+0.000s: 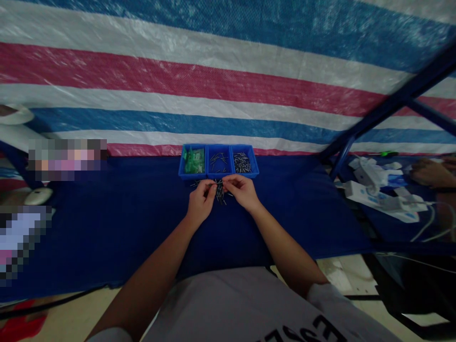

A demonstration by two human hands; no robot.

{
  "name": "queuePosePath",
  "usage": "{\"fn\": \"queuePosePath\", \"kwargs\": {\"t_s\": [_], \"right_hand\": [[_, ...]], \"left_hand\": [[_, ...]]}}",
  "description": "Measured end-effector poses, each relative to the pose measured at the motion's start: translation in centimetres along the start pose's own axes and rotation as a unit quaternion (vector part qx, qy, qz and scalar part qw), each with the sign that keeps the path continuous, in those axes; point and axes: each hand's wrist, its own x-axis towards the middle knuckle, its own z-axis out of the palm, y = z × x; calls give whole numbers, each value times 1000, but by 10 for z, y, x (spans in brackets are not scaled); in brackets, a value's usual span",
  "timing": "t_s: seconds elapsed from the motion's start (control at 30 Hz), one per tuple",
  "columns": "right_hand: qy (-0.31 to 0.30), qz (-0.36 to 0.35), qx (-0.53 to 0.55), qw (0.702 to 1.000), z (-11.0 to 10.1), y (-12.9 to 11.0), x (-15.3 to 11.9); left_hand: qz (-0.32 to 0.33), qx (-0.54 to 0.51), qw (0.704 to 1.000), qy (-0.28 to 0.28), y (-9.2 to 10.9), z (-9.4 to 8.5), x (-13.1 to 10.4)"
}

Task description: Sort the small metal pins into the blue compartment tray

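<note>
My left hand (203,199) and my right hand (241,190) meet at the middle of the blue table, each with its fingers closed in a pinch. Thin dark pin-like pieces with a metallic shine show between the fingertips. Below them lies a loose pile of the same pins (220,195) on the tabletop. Just beyond my hands stands a blue three-part bin. Its left compartment holds green and clear small packets (194,161). A few scattered pins (218,160) lie in the middle one, and the right one holds a denser heap of pins (242,163).
Blue cloth covers the table (142,213). A striped plastic sheet (213,80) hangs behind it. To the right, past a blue metal frame (370,114), are white power strips (384,202) with cables and another person's hand (432,172). Blurred-out items sit at the left.
</note>
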Motion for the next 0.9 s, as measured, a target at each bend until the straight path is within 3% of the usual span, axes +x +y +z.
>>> {"fn": "queuePosePath", "kwargs": {"t_s": [0.9], "right_hand": [[-33, -10, -41, 999, -1, -2, -3]], "left_hand": [[-10, -12, 1000, -1, 3, -2, 1]]}}
